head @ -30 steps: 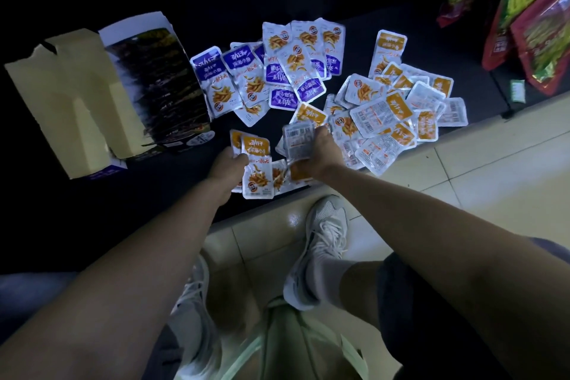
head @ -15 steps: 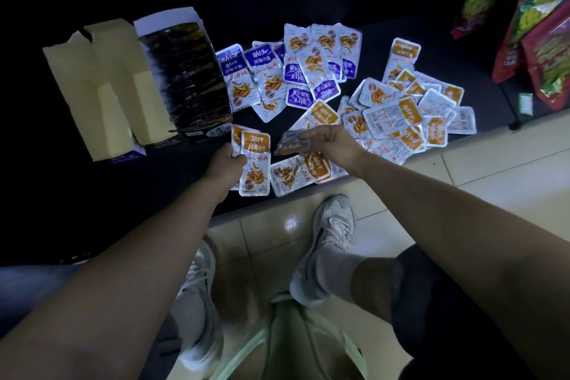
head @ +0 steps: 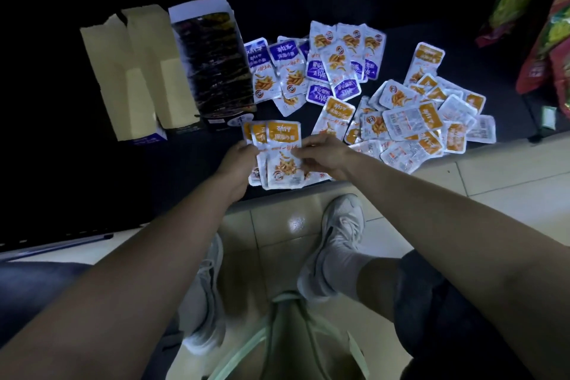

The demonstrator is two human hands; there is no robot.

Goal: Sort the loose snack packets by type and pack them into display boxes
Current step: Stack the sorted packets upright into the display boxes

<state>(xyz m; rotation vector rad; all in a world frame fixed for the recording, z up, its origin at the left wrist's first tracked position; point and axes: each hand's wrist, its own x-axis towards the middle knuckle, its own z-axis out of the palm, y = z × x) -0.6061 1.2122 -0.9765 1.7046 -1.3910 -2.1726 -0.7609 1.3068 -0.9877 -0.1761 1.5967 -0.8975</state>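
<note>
My left hand [head: 239,160] grips a small fanned stack of orange snack packets [head: 282,149] by its left edge, near the front of the dark surface. On the right edge of the stack's top packet my right hand [head: 324,153] pinches. A heap of loose orange packets [head: 422,117] lies to the right. Purple packets [head: 320,71] are spread behind the stack. An open display box [head: 212,68] holding dark packets lies at the left, and beside it is an opened tan box [head: 135,71].
Large red and green snack bags [head: 543,34] hang at the far right. The dark surface [head: 77,170] ends at a front edge above the tiled floor [head: 493,182]. My feet in pale shoes [head: 336,237] are below, with a pale green bag [head: 287,333] between them.
My right hand lifted a packet from the pile, carried it left and laid it on the stack in my left hand. The left hand has risen slightly with the stack.
</note>
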